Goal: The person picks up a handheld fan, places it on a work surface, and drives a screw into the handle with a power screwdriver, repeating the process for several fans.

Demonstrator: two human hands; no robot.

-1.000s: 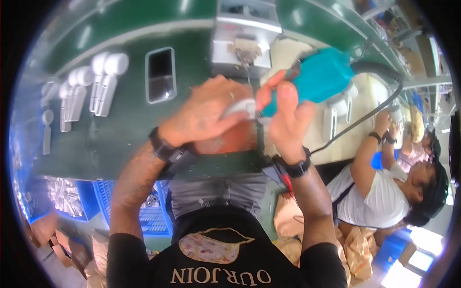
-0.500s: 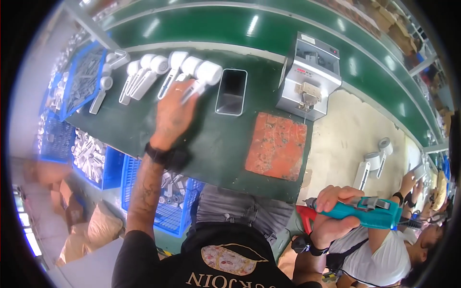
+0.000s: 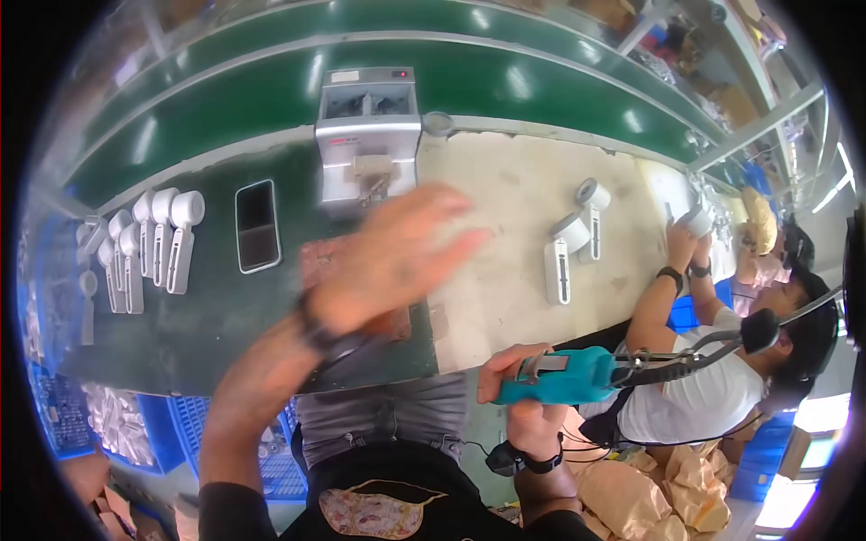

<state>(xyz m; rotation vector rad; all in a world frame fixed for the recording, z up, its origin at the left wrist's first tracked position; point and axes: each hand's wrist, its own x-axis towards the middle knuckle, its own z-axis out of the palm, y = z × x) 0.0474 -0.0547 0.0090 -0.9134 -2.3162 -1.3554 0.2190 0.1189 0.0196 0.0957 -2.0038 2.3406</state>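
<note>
My left hand (image 3: 394, 257), smeared by motion, reaches across the orange-red pad (image 3: 320, 260). Its fingers and thumb are apart, and nothing shows between them. Off to the right, my right hand (image 3: 532, 428) grips a teal electric screwdriver (image 3: 570, 376), held sideways beyond the table's near edge; its tip is hidden. Beyond my left hand, on the pale part of the table, lie a white round-headed handle piece (image 3: 558, 270) with a slotted grip and a second like piece (image 3: 595, 230). Several more such white pieces (image 3: 180, 257) lie in a row at the left.
A grey screw feeder (image 3: 368, 135) stands behind the pad, with a phone (image 3: 259, 225) to its left. Blue crates (image 3: 185, 419) sit below the table's front left. At the right, another person (image 3: 695, 397) handles a white piece; cables run behind my screwdriver.
The view has swung right. My left hand has left the row of white pieces, let go, and moved right over the pad. My right hand still holds the screwdriver.
</note>
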